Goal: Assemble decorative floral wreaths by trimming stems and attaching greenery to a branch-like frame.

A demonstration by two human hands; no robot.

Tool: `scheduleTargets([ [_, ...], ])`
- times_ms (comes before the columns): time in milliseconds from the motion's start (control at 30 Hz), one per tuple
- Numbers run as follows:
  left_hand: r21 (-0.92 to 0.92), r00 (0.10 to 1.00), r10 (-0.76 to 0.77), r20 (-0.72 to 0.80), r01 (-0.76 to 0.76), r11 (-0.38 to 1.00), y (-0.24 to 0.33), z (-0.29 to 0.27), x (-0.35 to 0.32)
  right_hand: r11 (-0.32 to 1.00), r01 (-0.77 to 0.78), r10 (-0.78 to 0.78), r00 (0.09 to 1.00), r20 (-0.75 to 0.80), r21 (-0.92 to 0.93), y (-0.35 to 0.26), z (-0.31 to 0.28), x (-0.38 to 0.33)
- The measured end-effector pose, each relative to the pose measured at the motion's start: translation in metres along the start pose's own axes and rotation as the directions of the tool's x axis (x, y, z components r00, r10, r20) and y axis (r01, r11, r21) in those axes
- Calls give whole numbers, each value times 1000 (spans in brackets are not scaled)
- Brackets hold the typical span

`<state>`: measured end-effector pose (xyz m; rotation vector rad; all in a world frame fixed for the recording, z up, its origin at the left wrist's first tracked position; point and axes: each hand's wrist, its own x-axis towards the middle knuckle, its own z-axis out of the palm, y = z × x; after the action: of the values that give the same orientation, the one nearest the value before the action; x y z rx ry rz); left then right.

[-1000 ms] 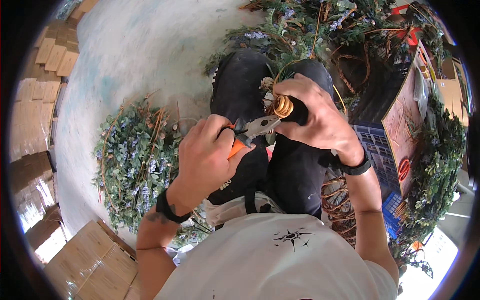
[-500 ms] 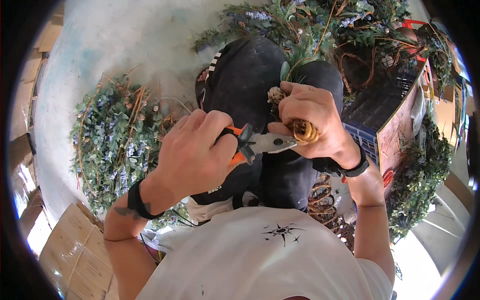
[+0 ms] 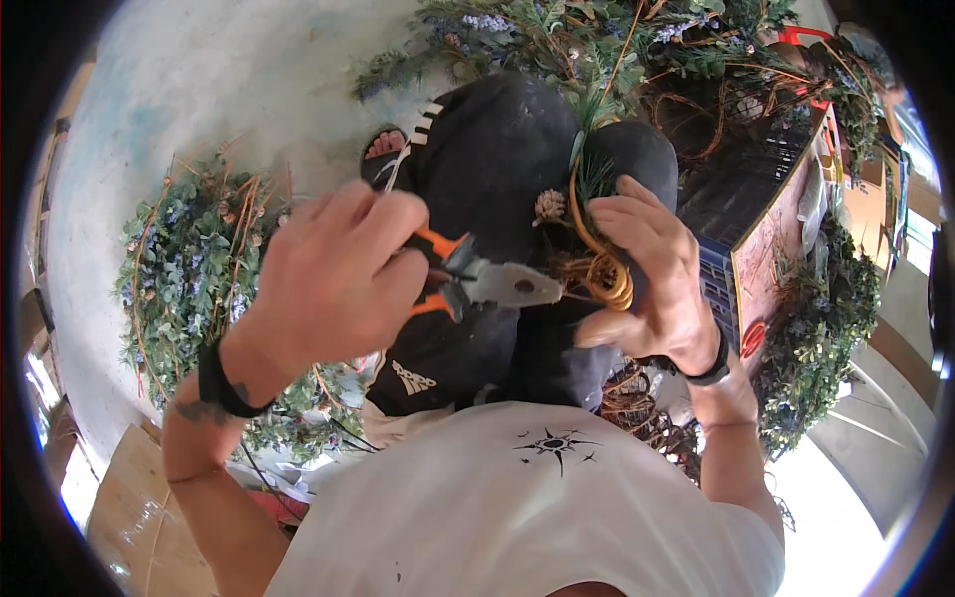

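Note:
My left hand (image 3: pixel 333 279) grips orange-handled pliers (image 3: pixel 487 282), whose grey jaws point right toward a coil of tan rattan vine (image 3: pixel 602 274). My right hand (image 3: pixel 657 284) holds that vine coil, with a small pine cone (image 3: pixel 549 206) and green sprigs (image 3: pixel 592 174) fixed to it. Both hands are over my lap in black trousers (image 3: pixel 497 159). The jaw tips touch or nearly touch the coil; I cannot tell whether they bite on it.
A pile of green and lavender wreaths (image 3: pixel 189 279) lies on the pale floor at my left. More greenery and vine rings (image 3: pixel 676 60) lie ahead. A blue crate (image 3: pixel 731 199) and a cardboard box stand at right. Flat cardboard (image 3: pixel 134 507) lies lower left.
The view has closed in on both hands. My right hand turned the vine coil lower and opened its grip toward the pliers, whose jaws moved right to meet the coil.

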<state>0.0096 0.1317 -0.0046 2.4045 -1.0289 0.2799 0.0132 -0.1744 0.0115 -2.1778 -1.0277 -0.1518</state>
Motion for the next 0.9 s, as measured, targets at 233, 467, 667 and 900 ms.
scheduleTargets([
  [233,50,959,278,-52,-275,960,-31,3,36,940,-179,191,982,14,-290,-32,-1,-23],
  [467,-68,989,113,-94,-120,990,-16,29,55,881,-435,385,887,-255,-184,-41,14,-38],
  [667,-610,912,-407,-46,297,735,21,49,41,857,-489,430,852,-299,-160,-47,21,-36],
  [900,-675,953,-297,-56,184,715,42,56,59,818,-555,482,804,-347,-150,-50,22,-38],
])
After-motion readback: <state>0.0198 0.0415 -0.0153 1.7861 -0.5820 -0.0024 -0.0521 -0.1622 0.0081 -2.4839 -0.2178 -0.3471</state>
